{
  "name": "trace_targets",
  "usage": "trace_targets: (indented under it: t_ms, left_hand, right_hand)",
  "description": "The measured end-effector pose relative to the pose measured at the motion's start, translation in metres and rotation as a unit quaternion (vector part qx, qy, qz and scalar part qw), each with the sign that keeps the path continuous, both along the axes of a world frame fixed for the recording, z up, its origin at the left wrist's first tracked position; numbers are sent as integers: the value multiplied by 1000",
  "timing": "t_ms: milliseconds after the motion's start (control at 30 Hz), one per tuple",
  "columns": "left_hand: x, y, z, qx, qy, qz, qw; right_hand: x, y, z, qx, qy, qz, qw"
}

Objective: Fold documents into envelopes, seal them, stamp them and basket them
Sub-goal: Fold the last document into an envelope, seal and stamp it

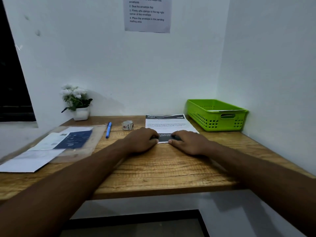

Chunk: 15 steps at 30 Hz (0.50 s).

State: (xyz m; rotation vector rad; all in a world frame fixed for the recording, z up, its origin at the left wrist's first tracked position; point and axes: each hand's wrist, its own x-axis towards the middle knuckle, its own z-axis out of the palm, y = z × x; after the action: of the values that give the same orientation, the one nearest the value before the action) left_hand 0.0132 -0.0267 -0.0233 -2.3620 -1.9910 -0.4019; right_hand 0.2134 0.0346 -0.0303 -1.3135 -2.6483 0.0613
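A: Where does the document (166,124) lie?

B: Flat on the desk (153,170), toward the back wall. Its near edge is folded over, showing a dark strip.

A: And the hands?

B: The left hand (142,140) and right hand (188,142) are palm-down, fingers resting on that fold — pressing, gripping nothing. The green basket (203,117) stands just right of the document.

The desk (162,168) is wood-look board with a visible grain and a dull, matt finish. On it lie a matt printed paper document (168,124), a glossy clear plastic sleeve (82,147) over papers at the left, and a smooth blue plastic pen (108,130). At the far right stands a bright green perforated plastic basket (217,117).
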Motion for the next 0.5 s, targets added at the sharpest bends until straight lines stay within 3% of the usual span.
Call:
trace_targets:
  t_ms: [500]
  left_hand:
    - [-6,-96,3,-21,-18,-25,999]
  right_hand:
    - [31,-94,4,76,-13,66,995]
